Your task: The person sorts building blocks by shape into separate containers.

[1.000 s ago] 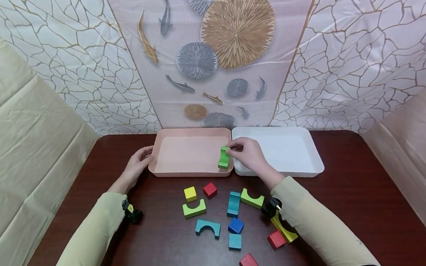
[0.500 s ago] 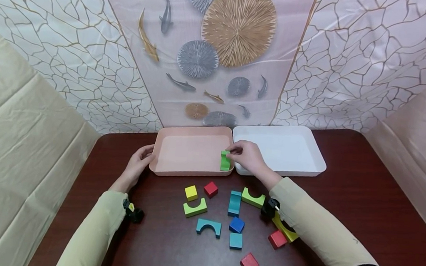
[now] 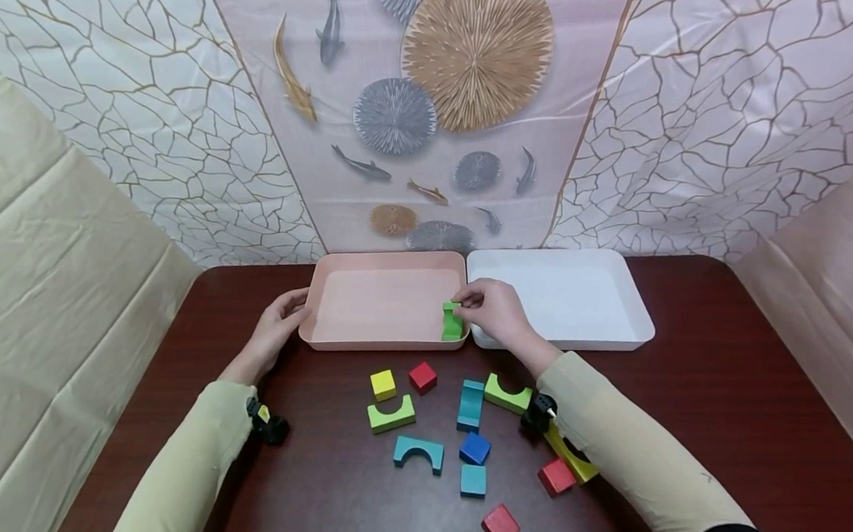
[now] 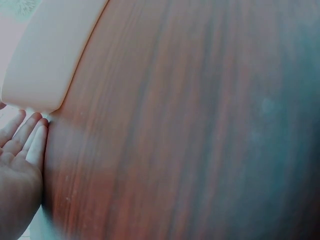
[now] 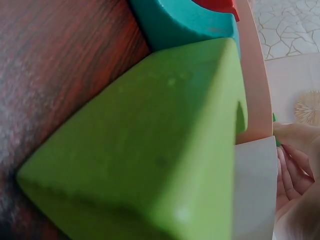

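Observation:
At the right end of the pink tray (image 3: pixel 378 304), my right hand (image 3: pixel 496 312) pinches a bright green arch block (image 3: pixel 452 326) by its far end. The block lies just inside the tray's right wall; whether it touches the tray floor, I cannot tell. My left hand (image 3: pixel 277 329) is at the tray's left side, fingertips against the wall. In the left wrist view, the fingers (image 4: pixel 37 145) of that hand are nearly straight beneath the tray's corner. A lime arch block (image 5: pixel 150 135) fills much of the right wrist view.
A white tray (image 3: pixel 582 299) adjoins the pink one on the right. Nearer on the dark table lie several blocks, among them a yellow cube (image 3: pixel 383 385), a teal arch (image 3: pixel 419 451), a blue cube (image 3: pixel 475 448) and a red cube (image 3: pixel 500 526). A yellow arch (image 3: pixel 576 461) sits partly under the right forearm.
Over the past second, the green arch block has been lowered slightly toward the pink tray's near right corner, my right hand moving with it. My left hand stays at the tray's side.

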`<state>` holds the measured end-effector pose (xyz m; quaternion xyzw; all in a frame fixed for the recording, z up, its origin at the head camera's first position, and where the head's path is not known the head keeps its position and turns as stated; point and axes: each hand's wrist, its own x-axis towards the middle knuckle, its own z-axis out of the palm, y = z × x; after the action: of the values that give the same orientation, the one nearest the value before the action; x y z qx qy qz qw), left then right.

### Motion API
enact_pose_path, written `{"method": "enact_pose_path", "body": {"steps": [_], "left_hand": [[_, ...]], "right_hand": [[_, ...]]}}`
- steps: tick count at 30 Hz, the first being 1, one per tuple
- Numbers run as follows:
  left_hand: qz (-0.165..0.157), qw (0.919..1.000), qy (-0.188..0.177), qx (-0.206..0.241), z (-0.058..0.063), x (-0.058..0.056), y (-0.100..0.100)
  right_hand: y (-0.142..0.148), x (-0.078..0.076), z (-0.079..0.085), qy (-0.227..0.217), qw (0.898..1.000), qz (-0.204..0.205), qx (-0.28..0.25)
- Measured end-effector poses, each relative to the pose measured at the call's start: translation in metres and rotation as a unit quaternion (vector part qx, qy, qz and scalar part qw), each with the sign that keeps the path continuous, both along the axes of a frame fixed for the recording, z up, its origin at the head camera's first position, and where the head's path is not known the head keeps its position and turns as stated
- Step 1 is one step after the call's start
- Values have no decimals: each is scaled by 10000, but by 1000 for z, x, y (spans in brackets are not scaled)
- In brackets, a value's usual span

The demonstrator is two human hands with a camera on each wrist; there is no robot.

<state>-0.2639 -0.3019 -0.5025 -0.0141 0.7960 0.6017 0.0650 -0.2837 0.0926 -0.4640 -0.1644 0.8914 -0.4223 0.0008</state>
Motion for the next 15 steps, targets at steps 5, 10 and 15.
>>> {"method": "enact_pose_path", "body": {"steps": [5,10,15], "left_hand": [[-16,10000,24,10,-1,0,-1],[-20,10000,35,15,0,1,-1],[-35,10000,71,-22,-1,0,0]], "right_hand": [[0,-1,-2,-8,10000,-1,-12],[-1,-2,-2,5,10000,-17,-16],[-1,-3,-4,-9,10000,-44,-36]]}}
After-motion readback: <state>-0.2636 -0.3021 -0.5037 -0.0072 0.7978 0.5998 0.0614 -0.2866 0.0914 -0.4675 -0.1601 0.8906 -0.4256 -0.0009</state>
